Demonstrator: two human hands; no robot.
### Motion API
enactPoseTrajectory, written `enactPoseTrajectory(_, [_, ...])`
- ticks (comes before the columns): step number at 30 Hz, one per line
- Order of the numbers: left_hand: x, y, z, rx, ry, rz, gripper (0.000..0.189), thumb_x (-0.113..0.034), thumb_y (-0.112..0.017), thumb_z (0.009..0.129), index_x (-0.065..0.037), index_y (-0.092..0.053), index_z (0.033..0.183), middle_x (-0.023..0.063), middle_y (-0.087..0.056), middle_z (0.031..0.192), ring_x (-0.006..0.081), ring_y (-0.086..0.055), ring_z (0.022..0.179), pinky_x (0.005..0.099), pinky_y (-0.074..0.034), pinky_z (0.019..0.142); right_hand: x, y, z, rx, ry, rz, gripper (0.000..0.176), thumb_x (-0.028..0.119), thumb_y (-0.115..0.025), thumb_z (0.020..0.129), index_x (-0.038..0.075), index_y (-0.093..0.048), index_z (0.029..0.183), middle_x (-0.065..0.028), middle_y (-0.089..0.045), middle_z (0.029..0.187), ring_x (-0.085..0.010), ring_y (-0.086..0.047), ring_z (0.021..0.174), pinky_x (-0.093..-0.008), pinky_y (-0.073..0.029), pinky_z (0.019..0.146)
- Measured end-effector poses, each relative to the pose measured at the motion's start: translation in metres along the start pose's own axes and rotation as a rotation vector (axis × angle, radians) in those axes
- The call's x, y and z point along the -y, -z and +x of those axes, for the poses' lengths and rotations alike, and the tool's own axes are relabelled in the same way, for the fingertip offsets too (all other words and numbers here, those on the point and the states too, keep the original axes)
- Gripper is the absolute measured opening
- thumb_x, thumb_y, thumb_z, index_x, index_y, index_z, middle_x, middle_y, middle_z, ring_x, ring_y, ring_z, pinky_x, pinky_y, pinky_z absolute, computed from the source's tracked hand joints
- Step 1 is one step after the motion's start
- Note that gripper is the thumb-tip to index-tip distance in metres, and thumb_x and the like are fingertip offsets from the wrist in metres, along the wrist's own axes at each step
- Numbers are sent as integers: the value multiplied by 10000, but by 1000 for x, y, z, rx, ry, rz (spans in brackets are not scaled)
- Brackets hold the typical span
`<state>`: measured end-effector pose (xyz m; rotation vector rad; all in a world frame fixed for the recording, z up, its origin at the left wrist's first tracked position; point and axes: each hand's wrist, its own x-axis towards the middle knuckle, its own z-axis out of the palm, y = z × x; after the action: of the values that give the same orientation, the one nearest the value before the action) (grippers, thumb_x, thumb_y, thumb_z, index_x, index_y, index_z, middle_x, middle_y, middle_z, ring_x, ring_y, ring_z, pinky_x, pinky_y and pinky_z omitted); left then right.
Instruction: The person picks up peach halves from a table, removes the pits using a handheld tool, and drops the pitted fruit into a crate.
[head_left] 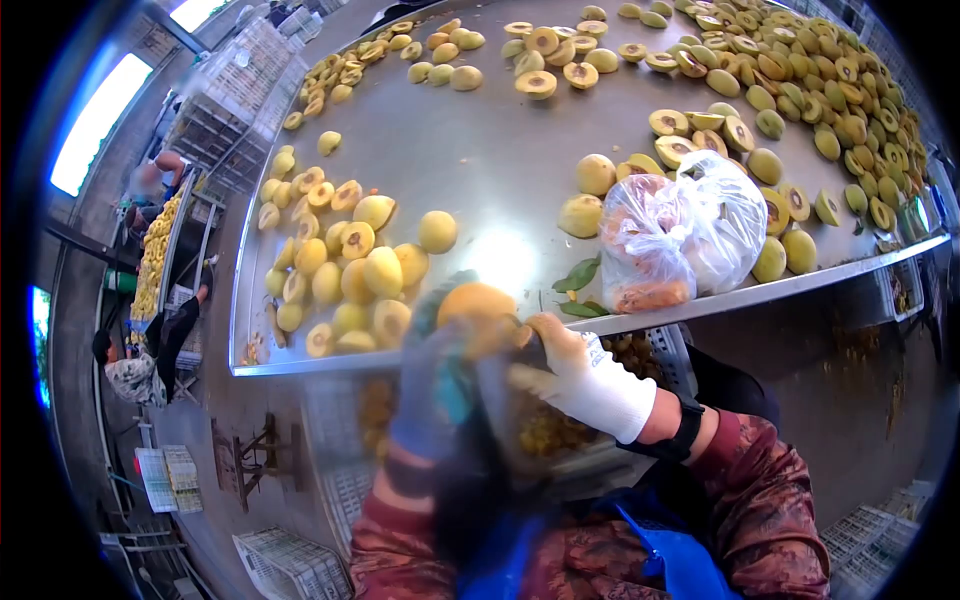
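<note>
Orange-yellow fruit [478,302] at the near edge of the counter [470,180] could drop if the left hand [428,375], blurred but seemingly clamped round it, loosens while the right hand [590,385], its grip unclear, presses.

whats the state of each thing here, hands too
held fruit, blurred, whole or cut unclear
left hand, gloved, blurred, holding it
right hand, gloved, fingers at its edge
wristband, fastened
loose fruit, some whole, some halved
clear plastic, bulging, upright
green leaves, lying flat
metal table, partly covered
</note>
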<state>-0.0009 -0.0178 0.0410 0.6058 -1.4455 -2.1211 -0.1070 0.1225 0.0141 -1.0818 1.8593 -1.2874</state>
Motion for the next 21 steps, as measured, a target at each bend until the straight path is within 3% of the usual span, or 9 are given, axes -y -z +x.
enactPoseTrajectory(1, [6, -7, -2, -21, 45, -103, 444, -291, -632, 919, 2, -531, 1238, 105, -598, 1152, 189, -592, 1047, 318, -489, 925, -1, 0, -1, -30, 26, -39, 387, 220, -687, 853, 38, -470, 1118, -192, -587, 816, -366, -604, 758, -419, -475, 664])
enactPoseTrajectory(3, [36, -2, 3, -95, -197, 326, 468, -371, -602, 935, -11, -543, 1227, 101, -614, 1107, 190, -602, 1016, 318, -497, 901, -5, 0, -4, -86, 81, -114, 373, 286, -649, 887, 26, -466, 1081, -221, -608, 737, -393, -632, 704, -463, -479, 613])
enactPoseTrajectory(6, [70, 14, 9, -184, -298, 648, 490, -448, -551, 955, -31, -560, 1211, 92, -633, 1037, 192, -616, 967, 315, -505, 870, -11, 1, -3, -72, 93, -123, 336, 244, -634, 890, 20, -454, 1062, -233, -603, 760, -416, -622, 727, -481, -476, 630])
enactPoseTrajectory(9, [80, 17, 12, -133, -309, 681, 447, -325, -553, 935, -30, -510, 1268, 144, -610, 1090, 259, -621, 983, 361, -513, 874, -17, -3, 0, -148, 169, -165, 307, 198, -627, 882, 9, -456, 1054, -251, -603, 817, -446, -611, 776, -483, -478, 652])
enactPoseTrajectory(10, [82, 22, 17, -28, -318, 615, 494, -187, -590, 901, -12, -441, 1339, 202, -567, 1196, 322, -612, 1038, 407, -516, 895, -15, -3, 0, -136, 145, -166, 302, 189, -625, 881, 5, -458, 1053, -257, -602, 839, -451, -606, 798, -484, -478, 663])
enactPoseTrajectory(12, [86, 26, 19, 68, -376, 582, 598, -44, -624, 867, 10, -370, 1405, 258, -524, 1300, 386, -604, 1083, 452, -520, 915, -9, 0, -2, -109, 97, -166, 291, 171, -619, 879, -2, -462, 1053, -270, -598, 883, -462, -596, 841, -486, -476, 684])
enactPoseTrajectory(16, [58, -2, 11, 57, -581, 798, 559, -39, -606, 868, 33, -385, 1377, 254, -532, 1287, 392, -599, 1067, 445, -513, 923, -7, 1, -4, -105, 81, -108, 253, 184, -574, 907, -9, -484, 1043, -262, -606, 909, -434, -604, 871, -474, -477, 720])
enactPoseTrajectory(19, [53, -7, 10, 40, -713, 969, 430, -263, -461, 979, 24, -468, 1300, 171, -583, 1196, 274, -594, 1059, 364, -478, 938, -14, -7, -5, -133, 73, 24, 316, 300, -461, 976, -8, -521, 1015, -223, -612, 861, -389, -601, 822, -445, -476, 728])
enactPoseTrajectory(21, [49, -10, 7, 29, -719, 1008, 467, -372, -381, 1036, 20, -505, 1260, 131, -605, 1153, 210, -591, 1053, 322, -463, 940, -17, -11, -5, -99, 12, 142, 421, 380, -367, 1006, -2, -544, 999, -199, -610, 831, -355, -583, 781, -424, -471, 729])
